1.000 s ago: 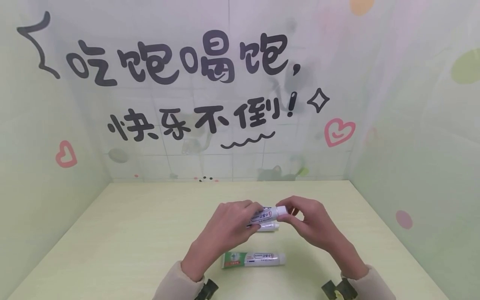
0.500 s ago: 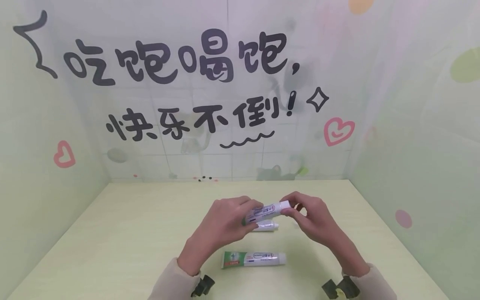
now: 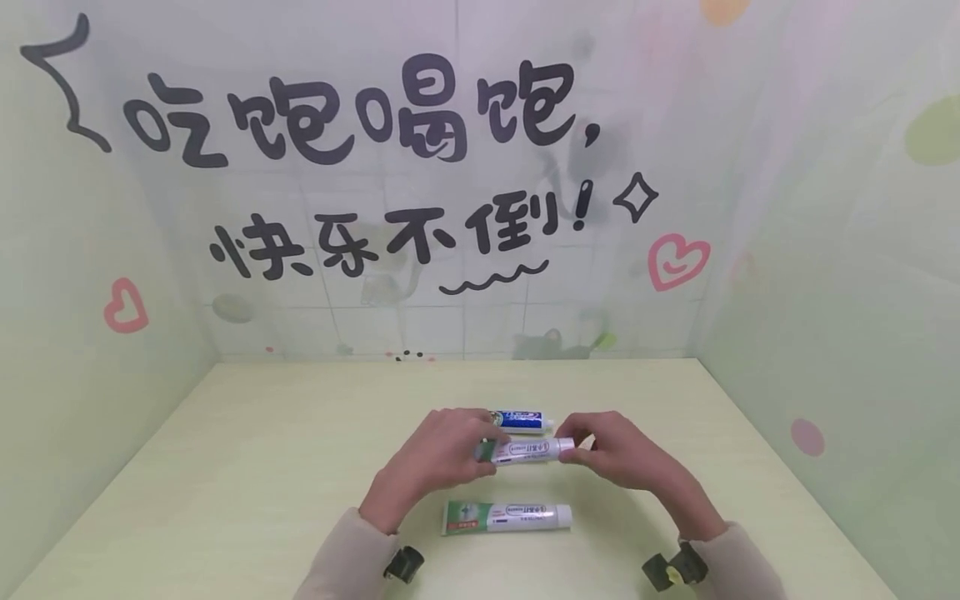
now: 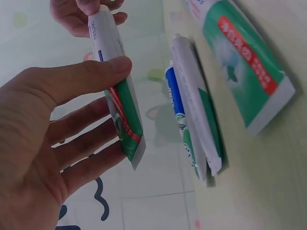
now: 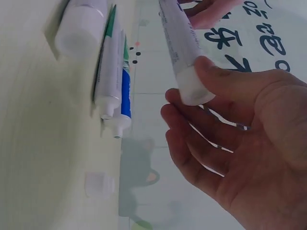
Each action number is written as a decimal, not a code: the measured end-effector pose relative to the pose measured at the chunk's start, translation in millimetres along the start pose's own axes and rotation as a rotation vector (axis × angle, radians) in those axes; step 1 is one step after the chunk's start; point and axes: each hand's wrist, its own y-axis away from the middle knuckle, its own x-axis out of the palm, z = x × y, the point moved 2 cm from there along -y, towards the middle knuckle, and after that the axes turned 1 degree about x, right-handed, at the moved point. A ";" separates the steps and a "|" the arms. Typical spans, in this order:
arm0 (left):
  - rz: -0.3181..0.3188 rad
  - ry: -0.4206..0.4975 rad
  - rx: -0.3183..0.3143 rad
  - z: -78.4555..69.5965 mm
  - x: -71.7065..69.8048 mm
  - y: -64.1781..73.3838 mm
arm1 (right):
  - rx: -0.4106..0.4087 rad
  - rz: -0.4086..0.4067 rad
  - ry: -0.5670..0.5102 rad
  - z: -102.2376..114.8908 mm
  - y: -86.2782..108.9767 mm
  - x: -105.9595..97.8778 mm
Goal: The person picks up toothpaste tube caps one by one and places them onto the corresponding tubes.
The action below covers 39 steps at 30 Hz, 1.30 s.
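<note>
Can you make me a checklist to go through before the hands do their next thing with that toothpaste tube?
1. Left hand holds the held tube: ok, thumb on one side, fingers on the other.
2. Right hand is at the white cap: ok, pinching that end.
3. Cap is loose enough to come off: cannot tell.
4. Nearest tube has its cap on: ok.
5. Blue tube and the white-and-green tube beside it are capped: not ok, both nozzles look bare.
</note>
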 end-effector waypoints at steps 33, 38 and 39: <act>0.160 0.038 -0.080 5.9 37.4 -1.3 | 0.105 0.126 0.130 -18.9 -7.4 35.4; 0.155 0.075 -0.086 9.0 34.9 -0.7 | 0.091 0.048 0.129 -16.9 -5.0 15.2; 0.150 0.086 -0.088 9.9 34.3 -0.7 | 0.090 0.019 0.133 -17.1 -4.4 9.8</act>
